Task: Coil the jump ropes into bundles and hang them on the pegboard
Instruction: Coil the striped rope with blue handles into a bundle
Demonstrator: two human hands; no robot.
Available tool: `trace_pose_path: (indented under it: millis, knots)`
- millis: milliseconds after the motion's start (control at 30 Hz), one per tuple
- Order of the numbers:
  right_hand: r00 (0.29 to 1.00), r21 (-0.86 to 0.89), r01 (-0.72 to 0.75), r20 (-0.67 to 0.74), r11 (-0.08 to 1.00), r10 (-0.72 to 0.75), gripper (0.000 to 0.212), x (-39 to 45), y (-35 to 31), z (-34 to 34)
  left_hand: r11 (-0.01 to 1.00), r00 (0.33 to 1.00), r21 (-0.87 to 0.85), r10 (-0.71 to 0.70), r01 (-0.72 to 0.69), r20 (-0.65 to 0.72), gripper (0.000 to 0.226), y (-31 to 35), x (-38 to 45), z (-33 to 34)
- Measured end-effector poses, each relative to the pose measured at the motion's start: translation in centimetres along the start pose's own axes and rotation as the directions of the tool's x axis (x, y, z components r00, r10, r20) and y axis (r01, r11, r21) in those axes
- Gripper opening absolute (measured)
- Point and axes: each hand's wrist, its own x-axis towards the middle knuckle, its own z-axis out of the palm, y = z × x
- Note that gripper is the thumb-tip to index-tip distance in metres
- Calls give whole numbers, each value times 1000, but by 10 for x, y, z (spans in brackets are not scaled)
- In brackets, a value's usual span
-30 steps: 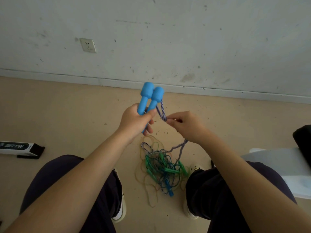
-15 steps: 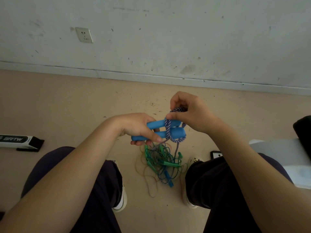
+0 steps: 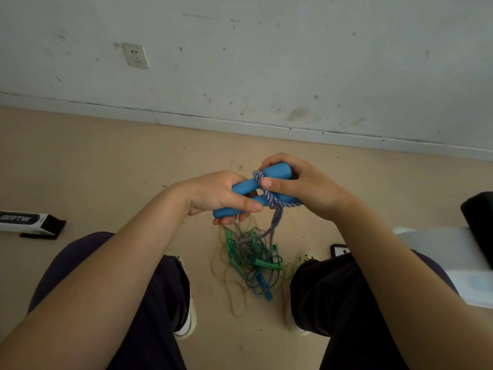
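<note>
Two blue jump-rope handles (image 3: 244, 187) lie side by side and level in front of me. My left hand (image 3: 216, 193) grips their left ends. My right hand (image 3: 301, 188) holds their right ends and presses the purple-and-white braided rope (image 3: 266, 194), which is wound around both handles. The rope hangs down from there (image 3: 276, 222) into a tangled pile of green, blue and yellowish jump ropes (image 3: 253, 260) on the floor between my feet. No pegboard is in view.
A white wall with a socket (image 3: 135, 55) and a baseboard stands ahead. A black-and-white box (image 3: 26, 222) lies on the floor at left. A white surface (image 3: 442, 249) with a black object (image 3: 478, 225) sits at right. A small dark device (image 3: 339, 249) lies by my right knee.
The handles went from upright to level. My right hand has carried the braided rope around them and now presses it against the handles' right ends.
</note>
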Motion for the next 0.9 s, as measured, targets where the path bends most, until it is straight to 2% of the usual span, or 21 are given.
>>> trace_pose_path:
  millis: [100, 300, 400, 533, 600, 767, 900]
  knots:
    - [997, 188, -75, -9, 979, 78, 38, 2, 0, 5, 999, 998, -6, 31, -31, -49, 18, 0, 1, 3]
    - [990, 379, -111, -44, 919, 137, 42, 4, -1, 6, 995, 967, -52, 74, -89, -242, 23, -2, 6, 5]
    - [982, 362, -93, -122, 928, 146, 46, 6, -1, 7, 991, 957, -81, 76, -102, -279, 20, -2, 8, 8]
    - [952, 279, -35, -283, 960, 117, 22, 8, 0, 4, 989, 966, -134, 20, -56, -258, 26, -1, 8, 7]
    - [936, 265, -11, -336, 964, 103, 21, 8, -1, -1, 993, 962, -115, -3, -30, -274, 31, -1, 7, 7]
    - [980, 285, 5, -193, 959, 52, 36, 3, -3, -3, 996, 970, -90, 5, -27, -243, 40, 0, 3, 12]
    - [983, 266, -11, -174, 964, 59, 35, 1, -4, -4, 990, 975, -136, -8, -23, -223, 39, -1, 2, 14]
